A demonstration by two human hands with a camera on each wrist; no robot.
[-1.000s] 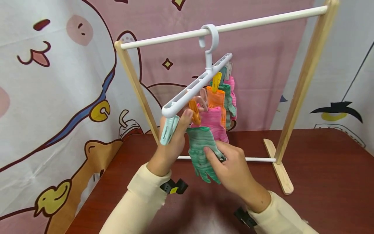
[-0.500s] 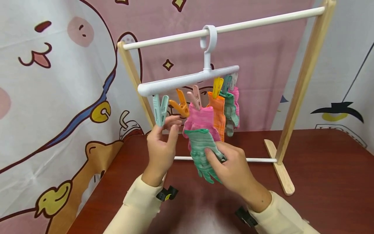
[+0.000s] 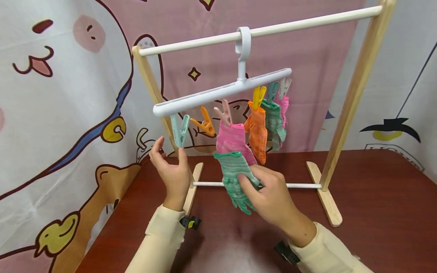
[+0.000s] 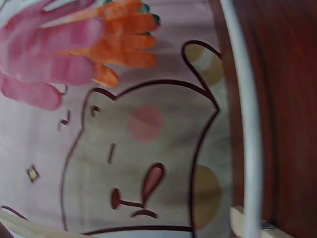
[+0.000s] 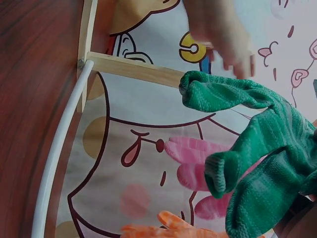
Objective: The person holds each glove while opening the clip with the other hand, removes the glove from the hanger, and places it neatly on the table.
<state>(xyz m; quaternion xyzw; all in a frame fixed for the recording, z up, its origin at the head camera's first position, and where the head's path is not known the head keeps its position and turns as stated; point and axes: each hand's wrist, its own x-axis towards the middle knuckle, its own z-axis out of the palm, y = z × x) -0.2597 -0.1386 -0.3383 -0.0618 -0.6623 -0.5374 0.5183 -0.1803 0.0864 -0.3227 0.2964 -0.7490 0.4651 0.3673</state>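
Note:
My right hand (image 3: 271,193) pinches a green knitted glove (image 3: 233,168) between thumb and fingers, cuff up and glove fingers hanging down. The right wrist view shows those green glove fingers (image 5: 262,193) up close. My left hand (image 3: 174,176) is raised with spread fingers, its thumb tip just under a mint clothespin (image 3: 179,131); whether they touch I cannot tell. That clothespin and an orange clothespin (image 3: 205,123) hang from the white hanger (image 3: 211,93) without gloves. A pink clothespin (image 3: 224,113) holds a pink glove (image 3: 232,138) behind the green one. The left wrist view hardly shows my left hand.
The hanger hooks over the white top rod (image 3: 307,25) of a wooden rack (image 3: 358,94) on a dark red table (image 3: 382,197). Farther along it hang an orange glove (image 3: 257,131), another green glove (image 3: 274,121) and another pink one. A cartoon curtain covers the back.
My left hand has come away from beside the orange clothespin, moving left and down, its fingers spreading. The hanger has swung, its near end shifting left. My right hand stays put with the green glove.

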